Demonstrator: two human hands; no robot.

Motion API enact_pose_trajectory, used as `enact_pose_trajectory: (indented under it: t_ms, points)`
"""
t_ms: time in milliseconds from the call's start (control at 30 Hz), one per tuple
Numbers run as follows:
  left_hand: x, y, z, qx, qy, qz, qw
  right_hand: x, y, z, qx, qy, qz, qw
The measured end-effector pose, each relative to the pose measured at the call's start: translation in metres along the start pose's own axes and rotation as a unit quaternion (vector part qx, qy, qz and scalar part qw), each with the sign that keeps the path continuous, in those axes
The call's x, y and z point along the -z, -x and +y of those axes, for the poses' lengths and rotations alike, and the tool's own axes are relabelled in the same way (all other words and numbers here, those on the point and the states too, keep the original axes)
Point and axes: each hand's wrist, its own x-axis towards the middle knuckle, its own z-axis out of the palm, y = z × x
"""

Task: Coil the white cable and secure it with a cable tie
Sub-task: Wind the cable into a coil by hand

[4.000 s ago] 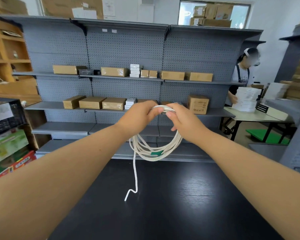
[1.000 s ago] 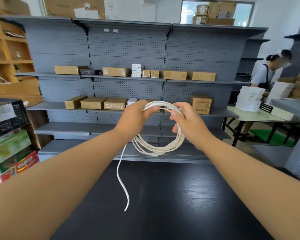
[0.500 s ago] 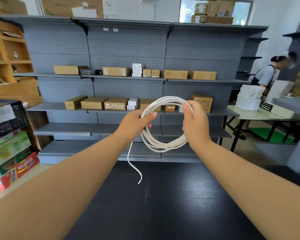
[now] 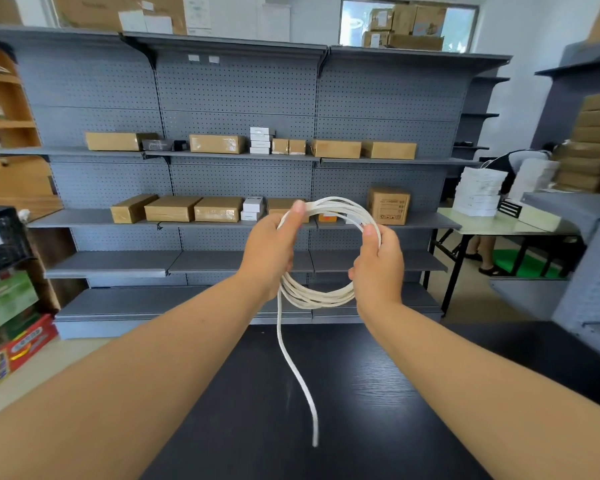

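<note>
Gripping white cable (image 4: 321,299) coil with left hand (image 4: 269,258) and right hand (image 4: 378,268), clenching loops in curled fingers (image 4: 369,237), dangling tail over worktop (image 4: 395,393).

White cable (image 4: 321,295), coiled, tail dangling

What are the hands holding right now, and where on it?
Both grip the coiled white cable: left hand at the loop's upper left, right hand at its right side.
</note>
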Motion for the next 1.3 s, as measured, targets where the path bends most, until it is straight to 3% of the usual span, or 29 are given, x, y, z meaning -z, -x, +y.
enact_pose_trajectory:
  t_ms: [200, 567, 767, 900, 1067, 1300]
  points:
    - [0.002, -0.005, 0.003, -0.041, -0.05, 0.062, 0.996, 0.013, 0.005, -0.006, -0.022, -0.023, -0.116, 0.993]
    - [0.003, -0.004, 0.025, -0.103, -0.179, 0.031, 0.978, 0.027, -0.012, -0.035, 0.029, 0.05, -0.23, 0.971]
    - [0.004, -0.001, 0.025, -0.133, -0.233, 0.028, 0.963, 0.033, -0.018, -0.05, -0.037, 0.086, -0.344, 0.934]
    - [-0.002, 0.004, 0.019, -0.126, -0.207, 0.041, 0.969, 0.029, -0.011, -0.049, -0.024, 0.118, -0.29, 0.949]
    - [-0.013, 0.015, 0.013, -0.123, -0.167, 0.049, 0.977, 0.032, -0.002, -0.043, 0.13, 0.202, -0.2, 0.95]
    - [-0.024, 0.029, 0.006, -0.072, -0.097, -0.026, 0.992, 0.048, -0.008, -0.037, 0.181, 0.206, -0.161, 0.948]
